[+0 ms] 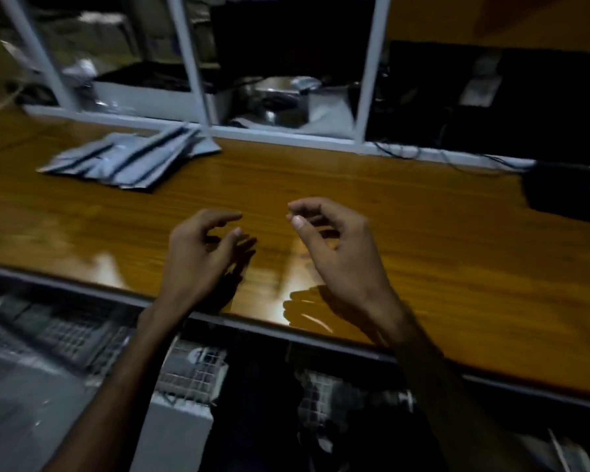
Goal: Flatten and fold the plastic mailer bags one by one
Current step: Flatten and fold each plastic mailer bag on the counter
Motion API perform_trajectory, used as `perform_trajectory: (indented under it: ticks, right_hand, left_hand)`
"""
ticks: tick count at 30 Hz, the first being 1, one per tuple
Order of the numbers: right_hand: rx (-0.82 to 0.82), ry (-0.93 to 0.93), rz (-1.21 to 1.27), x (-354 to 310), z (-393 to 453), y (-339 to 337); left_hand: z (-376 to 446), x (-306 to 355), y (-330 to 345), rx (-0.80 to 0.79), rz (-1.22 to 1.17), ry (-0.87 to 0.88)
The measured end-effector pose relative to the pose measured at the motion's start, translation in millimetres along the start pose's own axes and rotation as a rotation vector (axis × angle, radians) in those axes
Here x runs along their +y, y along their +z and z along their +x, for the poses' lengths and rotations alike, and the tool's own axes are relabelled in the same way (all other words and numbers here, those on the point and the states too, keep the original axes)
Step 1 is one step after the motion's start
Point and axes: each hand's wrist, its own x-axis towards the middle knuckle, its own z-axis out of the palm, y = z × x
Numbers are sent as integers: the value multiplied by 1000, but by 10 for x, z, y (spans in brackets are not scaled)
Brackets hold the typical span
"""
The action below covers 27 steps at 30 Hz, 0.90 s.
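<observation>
Folded mailer bags (130, 158) stacked far left of hands. Left hand (198, 253) and right hand (338, 253) loosely curled, holding nothing, above table (423, 233); no unfolded bag visible.

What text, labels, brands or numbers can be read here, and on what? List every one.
None can be read.
Grey mailer bags on the wooden table: dark stripes only, any print blurred.
Shelf frame and metal pot behind: no legible label.
Left hand and right hand: hold nothing printed.
</observation>
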Motion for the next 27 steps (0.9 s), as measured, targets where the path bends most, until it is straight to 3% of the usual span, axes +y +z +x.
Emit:
perform_trajectory:
  ticks: [4, 8, 14, 21, 27]
  right_hand:
    - [-62, -109, -26, 180, 559, 410]
    - [-61, -102, -34, 455, 969, 755]
    - [-59, -162, -145, 810, 1249, 1081]
    - [-84, -192, -187, 977, 1454, 1307]
    - [-68, -210, -199, 1058, 1468, 1221]
  left_hand:
    - [355, -351, -91, 62, 189, -47]
    - [764, -738, -178, 115, 424, -58]
    - [1277, -1401, -434, 149, 908, -142]
    - [1511, -1591, -449, 114, 1061, -201]
    - [1424, -1395, -390, 145, 933, -69]
